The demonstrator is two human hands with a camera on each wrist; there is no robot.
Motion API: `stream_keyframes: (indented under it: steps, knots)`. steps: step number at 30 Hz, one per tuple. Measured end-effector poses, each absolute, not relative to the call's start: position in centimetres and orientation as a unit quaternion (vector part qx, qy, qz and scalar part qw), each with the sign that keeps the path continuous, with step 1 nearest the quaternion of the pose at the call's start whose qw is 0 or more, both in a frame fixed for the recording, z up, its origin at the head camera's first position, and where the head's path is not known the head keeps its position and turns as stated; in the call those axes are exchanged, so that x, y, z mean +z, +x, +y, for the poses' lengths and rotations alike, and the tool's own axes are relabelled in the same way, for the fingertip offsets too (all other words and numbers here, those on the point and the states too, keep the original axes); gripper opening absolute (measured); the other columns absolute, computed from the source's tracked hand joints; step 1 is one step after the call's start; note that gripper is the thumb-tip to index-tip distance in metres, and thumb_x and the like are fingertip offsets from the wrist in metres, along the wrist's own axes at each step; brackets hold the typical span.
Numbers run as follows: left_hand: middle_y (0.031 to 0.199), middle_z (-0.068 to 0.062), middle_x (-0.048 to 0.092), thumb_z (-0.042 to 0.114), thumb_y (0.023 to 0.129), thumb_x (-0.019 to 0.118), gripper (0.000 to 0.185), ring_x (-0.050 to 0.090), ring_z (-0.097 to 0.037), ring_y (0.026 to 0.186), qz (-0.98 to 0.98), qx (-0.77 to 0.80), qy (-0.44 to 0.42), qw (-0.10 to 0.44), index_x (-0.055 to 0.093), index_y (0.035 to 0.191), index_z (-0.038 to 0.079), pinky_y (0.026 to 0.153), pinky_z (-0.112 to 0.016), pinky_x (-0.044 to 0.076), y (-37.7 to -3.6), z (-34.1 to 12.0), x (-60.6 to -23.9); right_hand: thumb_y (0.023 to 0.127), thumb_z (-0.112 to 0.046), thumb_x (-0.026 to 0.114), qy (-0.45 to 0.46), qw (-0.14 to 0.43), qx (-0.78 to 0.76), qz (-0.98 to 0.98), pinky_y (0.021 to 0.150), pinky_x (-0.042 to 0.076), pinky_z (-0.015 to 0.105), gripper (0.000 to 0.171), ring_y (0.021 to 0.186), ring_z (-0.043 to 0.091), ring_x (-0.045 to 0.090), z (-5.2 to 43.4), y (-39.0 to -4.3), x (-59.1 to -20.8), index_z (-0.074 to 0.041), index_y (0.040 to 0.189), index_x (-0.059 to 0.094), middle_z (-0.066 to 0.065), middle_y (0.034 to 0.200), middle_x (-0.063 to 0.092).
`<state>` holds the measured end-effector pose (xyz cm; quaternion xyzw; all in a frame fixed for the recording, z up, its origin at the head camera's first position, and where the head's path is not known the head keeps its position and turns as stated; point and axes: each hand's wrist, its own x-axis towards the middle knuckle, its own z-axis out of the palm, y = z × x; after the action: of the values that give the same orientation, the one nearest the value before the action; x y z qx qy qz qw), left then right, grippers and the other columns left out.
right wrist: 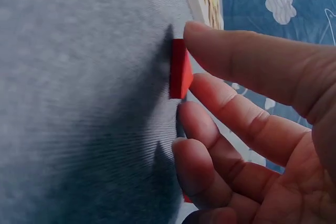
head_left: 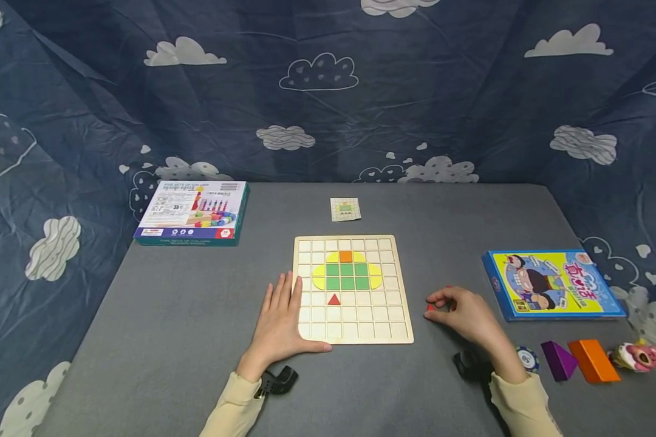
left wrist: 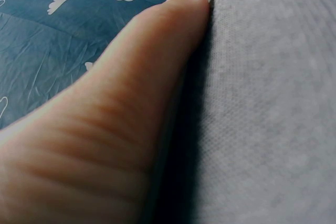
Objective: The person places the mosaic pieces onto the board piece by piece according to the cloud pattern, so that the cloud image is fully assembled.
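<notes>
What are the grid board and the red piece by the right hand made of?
Grid board: looks like pale unfinished wood, matte, with a thin raised lattice. Red piece: solid and flat-sided with sharp edges and even matte red paint, probably painted wood, though plastic is possible. The right hand touches it on the grey felt-like table cover.

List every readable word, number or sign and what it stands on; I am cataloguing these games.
"FIVE SETS OF COLUMN": teal-edged cardboard toy box, top line; its smaller print is blurred.
"50": round blue-and-white chip.
Large characters on the blue-and-yellow cartoon game box: too blurred to read.
Small pattern card: no legible text.
</notes>
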<state>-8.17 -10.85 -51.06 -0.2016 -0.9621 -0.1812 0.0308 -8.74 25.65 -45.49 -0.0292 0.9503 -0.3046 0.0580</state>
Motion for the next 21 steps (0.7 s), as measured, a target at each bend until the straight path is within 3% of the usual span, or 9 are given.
stream_keyframes:
  steps: [21]
  knots:
    - [0.154, -0.023, 0.011, 0.082, 0.054, 0.066, 0.138, 0.002, -0.033, 0.143, -0.961, -0.185, -0.205, 0.030, 0.014, 0.150, -0.002, 0.112, -0.048, 0.002, -8.21, -10.89, -50.99, 0.075, -0.018, 0.081, -0.021, 0.049, -0.307, 0.950, 0.050, 0.031, 0.030, 0.018, 0.057, 0.014, 0.044, 25.25, -8.36, -45.73, -0.010, 0.084, 0.068, -0.002, 0.076, 0.061]
